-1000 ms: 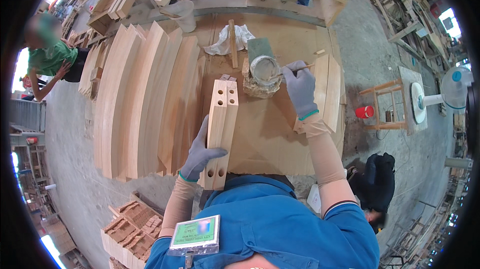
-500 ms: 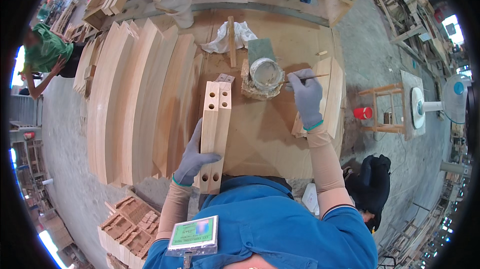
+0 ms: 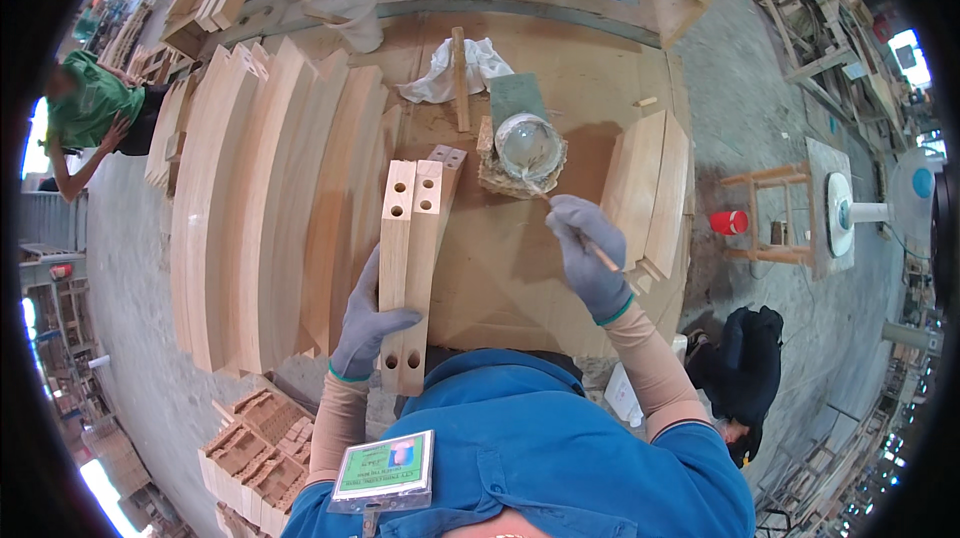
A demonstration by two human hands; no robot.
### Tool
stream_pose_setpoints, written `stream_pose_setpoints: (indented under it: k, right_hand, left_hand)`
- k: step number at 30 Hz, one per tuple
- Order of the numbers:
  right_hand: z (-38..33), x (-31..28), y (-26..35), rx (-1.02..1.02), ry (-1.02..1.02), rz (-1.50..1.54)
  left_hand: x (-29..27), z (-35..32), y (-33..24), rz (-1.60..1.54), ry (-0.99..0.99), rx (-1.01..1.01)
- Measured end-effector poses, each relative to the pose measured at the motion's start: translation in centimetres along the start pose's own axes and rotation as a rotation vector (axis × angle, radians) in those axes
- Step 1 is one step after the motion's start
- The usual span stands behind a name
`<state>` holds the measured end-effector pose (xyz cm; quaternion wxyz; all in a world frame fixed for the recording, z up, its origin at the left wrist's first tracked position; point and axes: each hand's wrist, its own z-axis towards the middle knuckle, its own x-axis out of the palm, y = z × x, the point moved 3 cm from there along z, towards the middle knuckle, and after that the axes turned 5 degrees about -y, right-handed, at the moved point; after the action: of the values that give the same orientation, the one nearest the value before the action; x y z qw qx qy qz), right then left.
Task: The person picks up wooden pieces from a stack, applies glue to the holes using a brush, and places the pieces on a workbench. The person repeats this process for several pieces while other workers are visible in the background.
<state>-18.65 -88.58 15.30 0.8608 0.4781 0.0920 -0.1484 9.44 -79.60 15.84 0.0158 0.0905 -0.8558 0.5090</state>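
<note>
My left hand (image 3: 368, 328), in a grey glove, is closed around two pale wooden bars (image 3: 408, 268) standing side by side. Both have drilled round holes near their upper and lower ends. In my gloved right hand (image 3: 588, 243) is a thin wooden stick (image 3: 604, 257), slanting up and left; its far tip reaches the near rim of a round jar (image 3: 530, 146). Whitish, glue-like residue coats the jar, which sits on a crusted block (image 3: 492, 176). Another drilled wooden piece (image 3: 448, 160) shows just behind the held bars.
Long curved wooden pieces (image 3: 270, 208) stand stacked at left, with more boards (image 3: 650, 183) at right. Beyond the jar lie a white cloth (image 3: 437, 78) and a wood strip (image 3: 460, 83) on the cardboard-covered table (image 3: 500, 283). A white bucket (image 3: 362, 23) stands farther back.
My right hand has moved nearer and slightly left, and the stick has swung from nearly level to a steep slant, its tip at the jar. The held bars have shifted a little left.
</note>
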Motion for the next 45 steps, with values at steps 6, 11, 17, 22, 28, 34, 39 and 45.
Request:
stream_pose_setpoints:
  k: [6, 11, 17, 22, 28, 34, 39, 45]
  right_hand:
    - [-0.4, 1.5, -2.7, 0.261, -0.138, 0.177]
    - [-1.1, 1.2, -2.8, 0.267, -0.196, 0.191]
    - [-1.1, 2.7, -2.5, 0.172, -0.173, 0.034]
    - [-2.0, 1.5, -1.2, 0.220, -0.186, 0.047]
    - [2.9, -2.1, 4.5, 0.607, -0.220, 0.565]
    - [8.4, -1.8, 13.1, 0.534, 0.205, 0.581]
    - [8.2, -0.1, 15.4, 0.423, 0.414, 0.397]
    - [6.2, 1.2, 16.4, 0.186, 0.454, 0.285]
  left_hand:
    - [0.0, -0.1, -0.6, 0.042, 0.024, 0.016]
    - [-0.5, -1.2, -1.0, 0.018, -0.037, -0.026]
    - [0.1, -1.5, -0.9, 0.017, -0.006, 0.028]
    - [0.1, -2.1, -0.8, 0.033, 0.020, 0.036]
    - [0.3, -3.4, -1.0, 0.088, 0.081, 0.067]
    - [1.4, -5.4, -1.8, 0.093, 0.163, 0.095]
    - [2.1, -7.0, -2.0, 0.152, 0.187, 0.134]
    - [1.9, -7.8, -0.9, 0.148, 0.179, 0.156]
